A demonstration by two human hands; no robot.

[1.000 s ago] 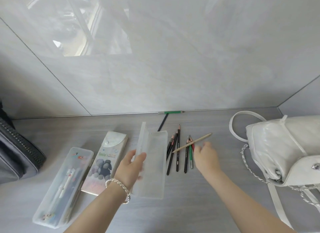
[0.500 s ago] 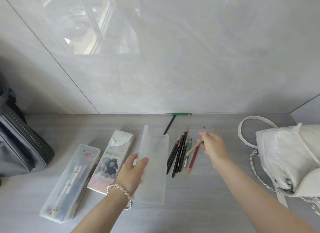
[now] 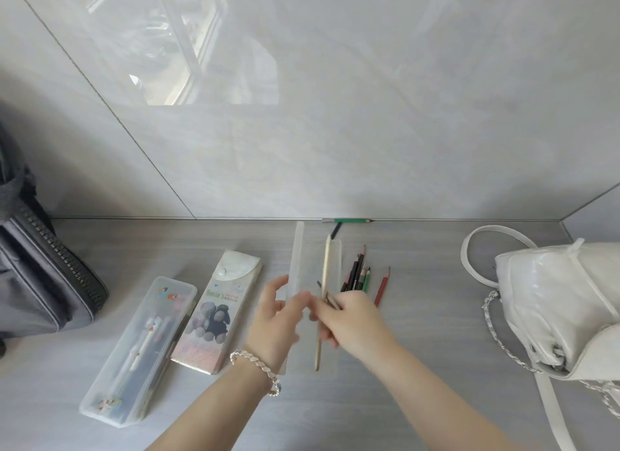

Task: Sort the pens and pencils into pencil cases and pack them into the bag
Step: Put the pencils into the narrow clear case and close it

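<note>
A translucent pencil case [image 3: 332, 259] lies open mid-table with its lid [image 3: 297, 249] standing up. My left hand [image 3: 276, 319] grips that lid, thumb on the left and fingers on the right. My right hand [image 3: 352, 321] is shut on a long wood-coloured pencil [image 3: 326, 269] and a short dark one, held lengthwise over the open case. Several loose pencils [image 3: 357, 276] and a red pencil [image 3: 382, 287] lie just right of the case. A green pencil [image 3: 352, 220] rests against the wall, with a dark pen [image 3: 335, 230] below it. The white bag [image 3: 563, 303] sits at the right.
A clear case holding pens [image 3: 141, 350] and a flat case printed with sheep [image 3: 218, 309] lie left of the open one. A grey zipped bag [image 3: 40, 282] stands at the far left. The bag's strap [image 3: 469, 249] and chain [image 3: 496, 329] trail on the table.
My right hand lifted pencils from the loose pile and carried them left, over the open case. My left hand shifted on the lid.
</note>
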